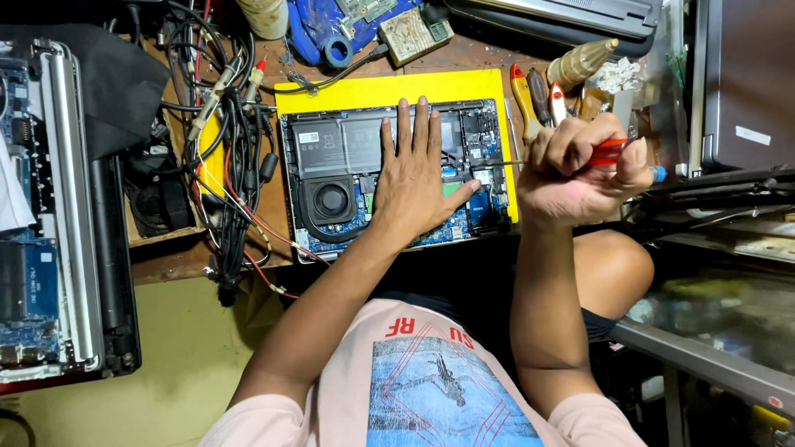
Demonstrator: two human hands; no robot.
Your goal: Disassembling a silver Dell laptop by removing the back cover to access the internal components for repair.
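Head view
Left hand: your left hand lies flat on the opened laptop, fingers spread and straight, gripping nothing; the thumb points toward the right-hand edge of the board.
Right hand: your right hand is curled tight around the red-handled screwdriver, just right of the laptop; the thin shaft reaches left to the laptop's right edge.
Hidden: your palm covers the middle of the board; the screwdriver tip is too small to place exactly, and your fist hides most of the handle.
Laptop look: bottom cover off, dark battery at top, round black fan lower left, blue circuit board, resting on a yellow mat.
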